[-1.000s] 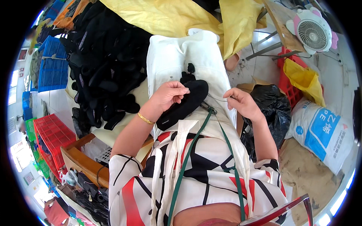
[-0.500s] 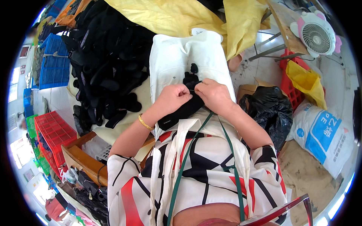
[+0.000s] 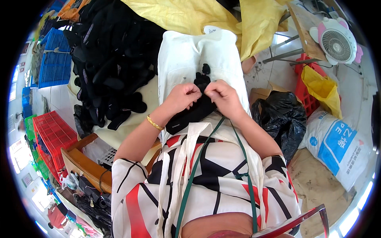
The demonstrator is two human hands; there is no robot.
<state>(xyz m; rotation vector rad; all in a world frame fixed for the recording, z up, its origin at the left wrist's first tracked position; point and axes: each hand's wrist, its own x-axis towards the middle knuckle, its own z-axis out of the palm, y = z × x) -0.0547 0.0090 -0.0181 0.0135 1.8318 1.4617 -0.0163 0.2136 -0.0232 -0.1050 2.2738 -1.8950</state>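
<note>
The black cloth (image 3: 195,114) slants up rightward, its upper end partly hidden. Both hands (image 3: 224,99) pinch closed, contents unclear.

The left hand (image 3: 184,97) and right hand (image 3: 225,99) pinch close together over a black piece (image 3: 192,115), a pile (image 3: 113,59) to their left.

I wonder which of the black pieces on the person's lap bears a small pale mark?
The larger black piece, whose mark sits at its lower-left end; the smaller black pieces above it in the picture show none.
</note>
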